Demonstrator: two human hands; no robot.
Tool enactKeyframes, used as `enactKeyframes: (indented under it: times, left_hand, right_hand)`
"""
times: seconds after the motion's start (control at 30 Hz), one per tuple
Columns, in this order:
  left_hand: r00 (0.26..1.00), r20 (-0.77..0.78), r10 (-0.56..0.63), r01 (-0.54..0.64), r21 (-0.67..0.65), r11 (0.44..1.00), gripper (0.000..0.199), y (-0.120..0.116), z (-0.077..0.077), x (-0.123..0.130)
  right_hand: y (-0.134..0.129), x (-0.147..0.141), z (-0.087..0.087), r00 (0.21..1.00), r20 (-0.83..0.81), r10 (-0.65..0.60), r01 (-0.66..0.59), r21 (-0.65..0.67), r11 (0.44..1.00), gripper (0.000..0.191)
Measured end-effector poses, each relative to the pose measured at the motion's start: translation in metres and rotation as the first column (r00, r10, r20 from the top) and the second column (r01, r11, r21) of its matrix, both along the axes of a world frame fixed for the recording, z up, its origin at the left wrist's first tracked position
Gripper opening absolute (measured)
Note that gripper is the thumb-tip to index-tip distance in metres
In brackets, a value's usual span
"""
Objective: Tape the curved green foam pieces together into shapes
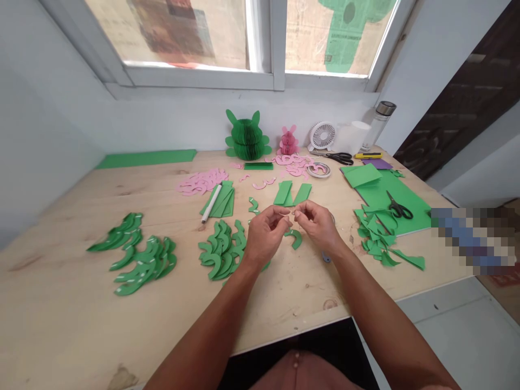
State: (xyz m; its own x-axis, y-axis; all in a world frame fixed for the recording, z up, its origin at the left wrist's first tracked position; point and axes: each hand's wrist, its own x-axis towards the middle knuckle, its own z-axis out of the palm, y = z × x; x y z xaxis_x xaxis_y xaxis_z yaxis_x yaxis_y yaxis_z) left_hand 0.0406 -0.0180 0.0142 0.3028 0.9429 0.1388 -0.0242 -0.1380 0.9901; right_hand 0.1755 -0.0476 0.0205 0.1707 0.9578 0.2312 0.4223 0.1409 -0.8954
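My left hand (266,232) and my right hand (318,223) meet fingertip to fingertip above the middle of the table. Both are closed in a pinch, and whatever lies between the fingers is too small to make out. Just below them a curved green paper piece (297,240) rests on the wood. Left of my left hand is a pile of curved green paper pieces (221,252), partly hidden by that hand. Farther left lie more curved green pieces (148,262) bearing small whitish strips. A grey-blue object (326,257) shows partly beneath my right wrist.
Behind my hands are green paper rectangles (283,193), a white pen (212,203), pink paper cutouts (205,181) and a tape roll (319,170). To the right lie green scraps (376,233) and black scissors (398,208). A small fan (322,135) stands by the wall.
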Motion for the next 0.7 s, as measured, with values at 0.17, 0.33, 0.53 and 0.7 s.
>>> enactKeyframes:
  times: [0.17,0.33,0.53,0.7]
  left_hand:
    - [1.000,0.007,0.031,-0.031,0.009,0.999,0.014,-0.0002,0.0007,0.0000]
    - [0.999,-0.017,0.040,-0.040,0.009,0.999,0.015,-0.0012,0.0011,-0.0002]
    - [0.997,-0.059,0.044,-0.041,0.040,0.998,0.018,-0.0013,-0.0008,-0.0001]
    - [0.990,-0.132,0.056,-0.040,0.125,0.991,0.021,-0.0004,-0.0070,-0.0010]
  right_hand:
    - [0.0023,0.0004,-0.0017,0.990,-0.140,0.007,-0.010,-0.017,1.000,0.009]
    - [0.0038,0.0009,-0.0031,0.939,-0.342,-0.007,0.008,0.002,1.000,0.008]
    - [0.0036,0.0013,-0.0010,0.888,-0.460,-0.003,0.006,0.005,1.000,0.010]
    - [0.0053,0.0039,0.0001,0.863,-0.503,-0.052,0.060,0.000,0.998,0.012]
